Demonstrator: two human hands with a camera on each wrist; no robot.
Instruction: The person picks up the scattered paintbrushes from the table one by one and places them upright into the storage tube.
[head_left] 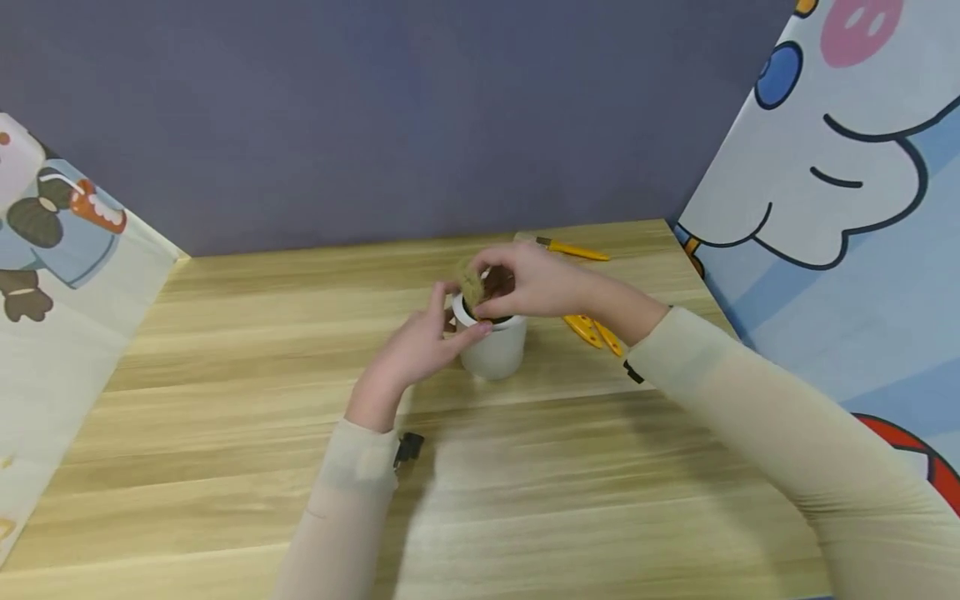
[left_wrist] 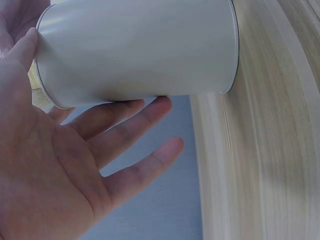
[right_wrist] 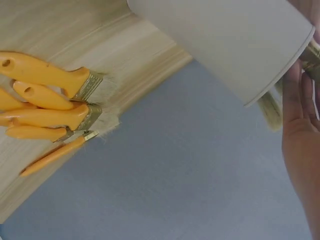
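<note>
A white cylindrical canister stands upright on the table. My left hand holds it near the rim, thumb on the near side and fingers on the far side. In the left wrist view, the left fingers lie along the canister's wall, the little finger apart from it. At the canister's mouth, my right hand grips a paintbrush, its tan bristles pointing up above the rim. The right wrist view shows bristles beyond the rim; the right hand is partly cut off there.
Several yellow-handled paintbrushes lie to the right of the canister on the wooden table. One yellow brush lies behind the right hand. A grey wall rises at the back, with cartoon-printed panels at both sides.
</note>
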